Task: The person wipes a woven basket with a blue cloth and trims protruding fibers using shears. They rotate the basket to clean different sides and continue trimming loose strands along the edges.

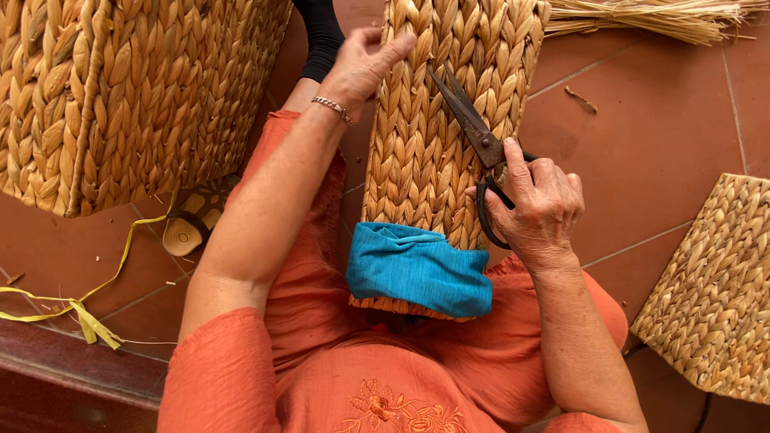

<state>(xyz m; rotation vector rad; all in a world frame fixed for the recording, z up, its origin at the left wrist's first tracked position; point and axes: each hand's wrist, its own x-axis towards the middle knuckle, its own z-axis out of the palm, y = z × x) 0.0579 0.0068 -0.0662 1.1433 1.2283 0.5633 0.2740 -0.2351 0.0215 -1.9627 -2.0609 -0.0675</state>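
- Your left hand (361, 68) grips the far left edge of the woven basket panel (437, 136), fingers curled over the rim, thumb on the weave. Keep that grip firm so the panel doesn't twist.
- Your right hand (541, 204) is clenched through the handles of the dark scissors (473, 128); the blades are slightly parted and lie flat against the braid face, tips pointing up-left.
- The panel stands tilted across your lap, its near end resting on the blue cloth (417, 273) over your knee. Leave the cloth there, it pads the leg and stops slipping.
- Judging by the blade position, you're trimming stray fibre ends off the braid. Keep the blades close to parallel with the surface and snip only what sticks up; don't dig the tips into the plait.
- Risk, as I read it: cutting a structural strand loosens the braid. Check each end before closing.
- Keep the left fingers well apart from the blade tips; right now they're clear.
- Around you: a large woven basket (136, 96) at left, another woven piece (714, 289) at right, loose straw bundle (650, 16) top right, yellow strap (88, 313) on the tile floor (658, 144), a sandal (192, 220) by the big basket.
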